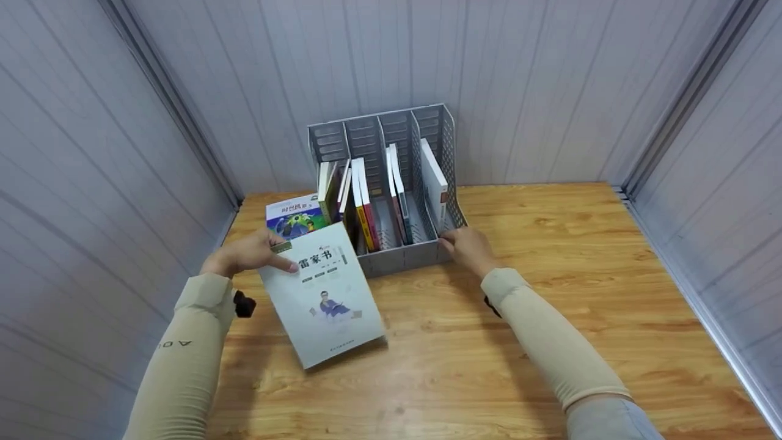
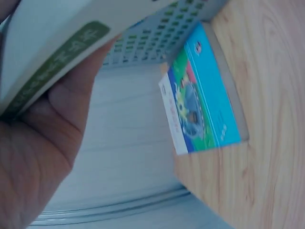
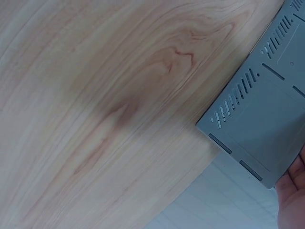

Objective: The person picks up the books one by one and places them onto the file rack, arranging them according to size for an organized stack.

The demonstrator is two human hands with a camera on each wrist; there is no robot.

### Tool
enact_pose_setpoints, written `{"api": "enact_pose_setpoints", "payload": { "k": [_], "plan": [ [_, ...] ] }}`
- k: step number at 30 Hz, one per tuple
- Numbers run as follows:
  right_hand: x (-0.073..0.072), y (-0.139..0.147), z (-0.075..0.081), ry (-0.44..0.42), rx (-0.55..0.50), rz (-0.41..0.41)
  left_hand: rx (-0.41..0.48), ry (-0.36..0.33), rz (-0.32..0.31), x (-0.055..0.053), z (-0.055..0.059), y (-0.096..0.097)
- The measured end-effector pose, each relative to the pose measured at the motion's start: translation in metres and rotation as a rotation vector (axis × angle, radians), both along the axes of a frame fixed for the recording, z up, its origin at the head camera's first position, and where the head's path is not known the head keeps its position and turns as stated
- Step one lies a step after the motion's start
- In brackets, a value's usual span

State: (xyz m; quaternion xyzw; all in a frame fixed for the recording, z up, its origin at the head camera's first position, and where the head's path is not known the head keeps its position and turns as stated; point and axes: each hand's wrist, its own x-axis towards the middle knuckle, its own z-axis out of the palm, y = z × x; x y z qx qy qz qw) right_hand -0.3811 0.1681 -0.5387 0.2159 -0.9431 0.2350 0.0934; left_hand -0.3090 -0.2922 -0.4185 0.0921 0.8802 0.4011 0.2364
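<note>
My left hand (image 1: 247,253) grips a white paperback book (image 1: 333,287) by its upper left corner, thumb on the front cover. The book is tilted above the table, in front of a grey file rack (image 1: 403,260). In the left wrist view, its spine edge has a green label (image 2: 57,64). My right hand (image 1: 469,247) holds the rack's front right corner, with the thumb at the front lip. A grey slotted panel of the rack (image 3: 252,129) fills the right of the right wrist view, where the hand's fingers are partly cut off.
Several books stand in the rack's compartments, among them a thick white book (image 1: 435,171) in the rightmost one. A colourful book (image 2: 205,95) lies on the wooden table (image 1: 550,244), left of the rack. Pale panel walls (image 1: 519,73) rise behind and at both sides.
</note>
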Motion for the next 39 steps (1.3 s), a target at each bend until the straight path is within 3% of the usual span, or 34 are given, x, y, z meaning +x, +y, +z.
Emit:
{"api": "enact_pose_setpoints", "payload": {
  "k": [7, 13, 17, 21, 24, 27, 30, 39],
  "plan": [
    [0.001, 0.001, 0.010, -0.047, -0.028, 0.013, 0.167, 0.138, 0.044, 0.002, -0.008, 0.022],
    [0.008, 0.005, 0.031, -0.048, -0.209, 0.049, 0.306, 0.185, 0.073, 0.001, -0.014, 0.034],
    [0.014, 0.006, 0.052, 0.077, -0.330, 0.023, 0.397, 0.232, 0.079, 0.000, -0.022, 0.045],
    [0.023, 0.001, 0.073, 0.263, -0.427, -0.012, 0.479, 0.302, 0.113, -0.001, -0.032, 0.060],
    [0.034, -0.006, 0.088, 0.424, -0.478, 0.016, 0.519, 0.340, 0.157, -0.002, -0.037, 0.073],
    [0.046, -0.013, 0.100, 0.585, -0.483, 0.071, 0.557, 0.352, 0.211, -0.001, -0.039, 0.087],
    [0.057, -0.020, 0.109, 0.678, -0.460, 0.121, 0.598, 0.355, 0.266, 0.001, -0.038, 0.102],
    [0.088, -0.038, 0.121, 0.613, -0.270, 0.220, 0.701, 0.364, 0.428, 0.017, -0.026, 0.142]
  ]
}}
